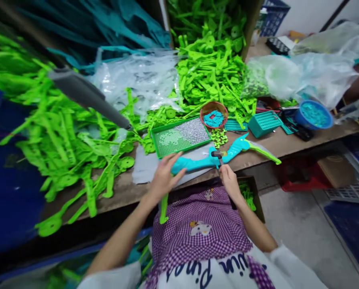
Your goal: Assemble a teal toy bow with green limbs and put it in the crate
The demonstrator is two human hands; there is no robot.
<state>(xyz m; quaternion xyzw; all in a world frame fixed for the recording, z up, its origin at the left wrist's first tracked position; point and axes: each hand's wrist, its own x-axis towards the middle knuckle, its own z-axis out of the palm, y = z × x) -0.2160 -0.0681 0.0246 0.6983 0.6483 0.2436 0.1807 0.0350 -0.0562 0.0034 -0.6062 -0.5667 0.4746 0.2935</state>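
A long turquoise plastic piece (pixel 197 163) with bright green arms at its ends lies along the front edge of the bench. My left hand (pixel 165 176) grips its left end, thumb below and fingers above. A green arm (pixel 164 208) hangs down from that end over the apron. In my right hand (pixel 229 181) is a small hammer (pixel 218 153), its handle in my closed fingers. The dark and yellow hammer head is over the middle of the turquoise piece; whether it touches cannot be made out.
Beyond the piece stand a green tray (pixel 156 146) of small metal parts, a red bowl (pixel 219 105) of turquoise bits, a teal basket (pixel 265 123) and a blue bowl (pixel 301 119). Green plastic parts (pixel 74 132) are heaped left and behind. A grey tool (pixel 86 94) slants in from upper left.
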